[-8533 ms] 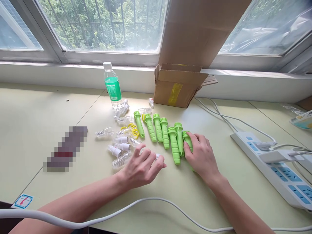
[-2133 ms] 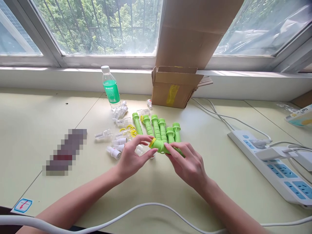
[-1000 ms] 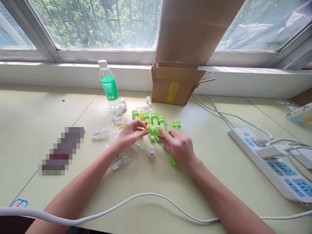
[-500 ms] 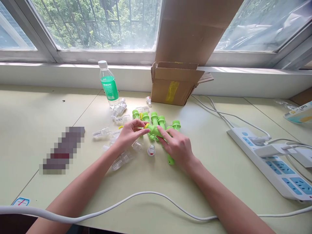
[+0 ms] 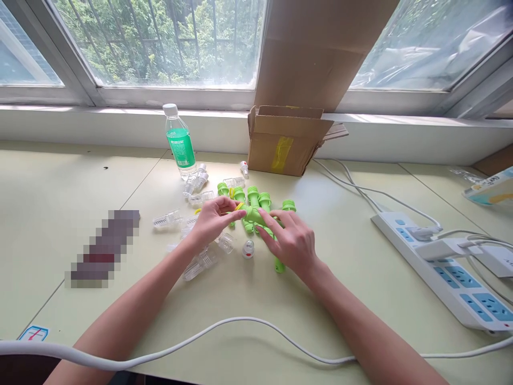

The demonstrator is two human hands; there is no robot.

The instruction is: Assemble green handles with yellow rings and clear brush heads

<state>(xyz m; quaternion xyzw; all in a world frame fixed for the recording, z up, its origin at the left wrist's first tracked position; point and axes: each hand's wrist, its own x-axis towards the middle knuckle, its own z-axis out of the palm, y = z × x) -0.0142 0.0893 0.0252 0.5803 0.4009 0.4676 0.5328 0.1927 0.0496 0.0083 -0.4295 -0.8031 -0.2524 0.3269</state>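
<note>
Both hands meet over a row of green ribbed plastic handles (image 5: 256, 199) on the pale green table (image 5: 328, 299). My right hand (image 5: 289, 241) grips one green handle (image 5: 254, 215) by its shaft. My left hand (image 5: 211, 220) pinches the yellow ring (image 5: 239, 206) at that handle's threaded end. A small clear cap with a red dot (image 5: 248, 248) lies just below the hands. Several clear plastic nozzle parts (image 5: 198, 263) and loose yellow rings (image 5: 231, 192) lie to the left.
A green-labelled water bottle (image 5: 179, 141) and an open cardboard box (image 5: 284, 140) stand by the window sill. A white power strip (image 5: 449, 272) with plugs lies at right. A white cable (image 5: 224, 327) runs across the near table edge. A blurred dark object (image 5: 105, 247) lies at left.
The hands lifted one green handle from the row and brought a yellow ring to its threaded end. Over the last second they stayed above the row, barely shifting.
</note>
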